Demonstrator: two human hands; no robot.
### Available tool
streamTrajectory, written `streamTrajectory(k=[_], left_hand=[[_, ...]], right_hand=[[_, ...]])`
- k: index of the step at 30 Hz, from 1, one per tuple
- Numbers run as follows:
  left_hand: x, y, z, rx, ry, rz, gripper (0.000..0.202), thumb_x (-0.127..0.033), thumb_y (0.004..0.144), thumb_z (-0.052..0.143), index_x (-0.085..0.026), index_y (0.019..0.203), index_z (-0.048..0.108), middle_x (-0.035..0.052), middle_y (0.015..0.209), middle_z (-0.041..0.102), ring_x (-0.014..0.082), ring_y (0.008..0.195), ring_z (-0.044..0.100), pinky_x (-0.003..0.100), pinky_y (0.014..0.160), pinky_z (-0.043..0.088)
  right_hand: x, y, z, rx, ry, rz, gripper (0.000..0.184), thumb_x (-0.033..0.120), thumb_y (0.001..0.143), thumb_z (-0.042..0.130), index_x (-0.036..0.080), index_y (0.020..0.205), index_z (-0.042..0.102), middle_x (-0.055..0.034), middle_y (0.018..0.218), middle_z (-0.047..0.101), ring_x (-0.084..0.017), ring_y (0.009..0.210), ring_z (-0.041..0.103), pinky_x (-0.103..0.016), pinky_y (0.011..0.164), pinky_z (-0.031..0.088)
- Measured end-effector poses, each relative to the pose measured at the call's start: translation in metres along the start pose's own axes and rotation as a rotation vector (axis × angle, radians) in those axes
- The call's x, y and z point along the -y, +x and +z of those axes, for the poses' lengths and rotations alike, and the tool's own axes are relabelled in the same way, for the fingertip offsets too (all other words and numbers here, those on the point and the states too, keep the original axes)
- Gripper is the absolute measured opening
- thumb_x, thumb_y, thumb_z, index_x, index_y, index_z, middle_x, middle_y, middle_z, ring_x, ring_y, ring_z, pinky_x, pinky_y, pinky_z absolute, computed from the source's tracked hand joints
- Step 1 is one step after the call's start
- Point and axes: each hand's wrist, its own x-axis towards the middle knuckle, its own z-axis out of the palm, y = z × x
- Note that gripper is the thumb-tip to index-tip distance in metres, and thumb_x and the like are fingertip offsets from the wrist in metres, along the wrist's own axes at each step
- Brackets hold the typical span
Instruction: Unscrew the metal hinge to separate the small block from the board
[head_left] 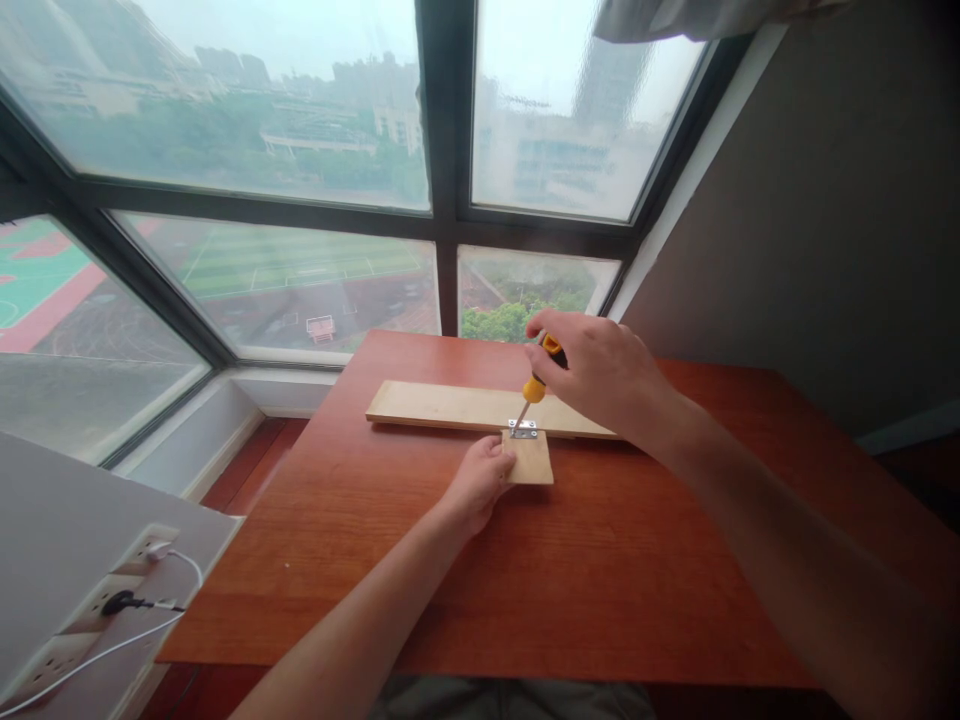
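My right hand (589,360) grips a screwdriver (533,389) with a yellow and black handle, held tilted with its tip down. The tip meets the left part of a silver metal hinge (523,429). One leaf of the hinge lies on a small square wooden piece (531,462), the other on a long pale wooden board (442,404). My left hand (484,475) pinches the small piece at its left edge, thumb on top. The right end of the long board is hidden behind my right hand and forearm. Any screw under the tip is too small to make out.
Everything lies on a reddish-brown wooden table (315,560). Large windows (300,130) stand behind it, with a grey wall (810,230) on the right. At lower left, wall sockets (97,605) hold plugs with white and black cables.
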Motion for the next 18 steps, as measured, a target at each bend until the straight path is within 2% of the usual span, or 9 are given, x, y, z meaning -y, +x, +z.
streamTrajectory(k=[3, 5, 9, 11, 15, 18], left_hand=[[-0.0003, -0.0006, 0.0004, -0.005, 0.003, 0.003, 0.020, -0.004, 0.071, 0.065, -0.012, 0.089, 0.065, 0.0082, 0.086, 0.072, 0.0154, 0.072, 0.067, 0.024, 0.065, 0.055], [-0.0005, -0.0008, 0.0003, -0.005, 0.005, 0.002, 0.020, -0.004, 0.071, 0.065, -0.012, 0.089, 0.065, 0.0083, 0.086, 0.072, 0.0154, 0.073, 0.067, 0.024, 0.066, 0.055], [-0.0010, -0.0011, -0.0001, -0.005, -0.001, -0.001, 0.021, -0.005, 0.071, 0.066, -0.012, 0.090, 0.064, 0.0088, 0.087, 0.072, 0.0162, 0.074, 0.068, 0.025, 0.067, 0.055], [-0.0016, -0.0016, 0.0000, -0.005, -0.002, -0.003, 0.021, -0.005, 0.070, 0.066, -0.012, 0.090, 0.064, 0.0091, 0.087, 0.072, 0.0164, 0.074, 0.068, 0.026, 0.067, 0.055], [-0.0023, -0.0023, 0.0004, 0.007, 0.008, -0.001, 0.020, -0.004, 0.070, 0.066, -0.011, 0.090, 0.065, 0.0095, 0.087, 0.072, 0.0163, 0.074, 0.068, 0.025, 0.067, 0.055], [-0.0017, -0.0015, 0.0001, 0.011, 0.006, 0.001, 0.020, -0.005, 0.071, 0.066, -0.011, 0.090, 0.066, 0.0096, 0.087, 0.072, 0.0161, 0.074, 0.068, 0.025, 0.067, 0.055]], right_hand=[[-0.0008, -0.0010, -0.0001, 0.012, 0.055, -0.023, 0.029, 0.023, 0.084, 0.051, 0.023, 0.112, 0.060, -0.0022, 0.105, 0.071, -0.020, 0.079, 0.063, -0.031, 0.059, 0.034], [-0.0004, -0.0014, -0.0008, 0.019, 0.064, -0.032, 0.031, 0.024, 0.083, 0.052, 0.023, 0.113, 0.060, -0.0031, 0.111, 0.070, -0.020, 0.082, 0.063, -0.031, 0.060, 0.035], [0.0006, 0.0004, -0.0010, -0.002, -0.002, 0.007, 0.025, 0.039, 0.093, 0.047, 0.023, 0.104, 0.063, -0.0026, 0.096, 0.072, -0.021, 0.075, 0.063, -0.031, 0.058, 0.032], [0.0000, 0.0012, -0.0004, -0.004, -0.008, 0.014, 0.024, 0.037, 0.094, 0.046, 0.024, 0.103, 0.063, -0.0018, 0.090, 0.072, -0.021, 0.075, 0.063, -0.032, 0.058, 0.032], [-0.0022, 0.0001, 0.0000, 0.004, 0.069, -0.016, 0.030, 0.024, 0.084, 0.053, 0.023, 0.113, 0.060, -0.0026, 0.107, 0.071, -0.020, 0.082, 0.064, -0.030, 0.061, 0.036], [-0.0026, -0.0007, -0.0001, -0.001, 0.072, -0.027, 0.030, 0.027, 0.084, 0.054, 0.023, 0.113, 0.060, -0.0031, 0.113, 0.070, -0.020, 0.083, 0.064, -0.030, 0.060, 0.036]])
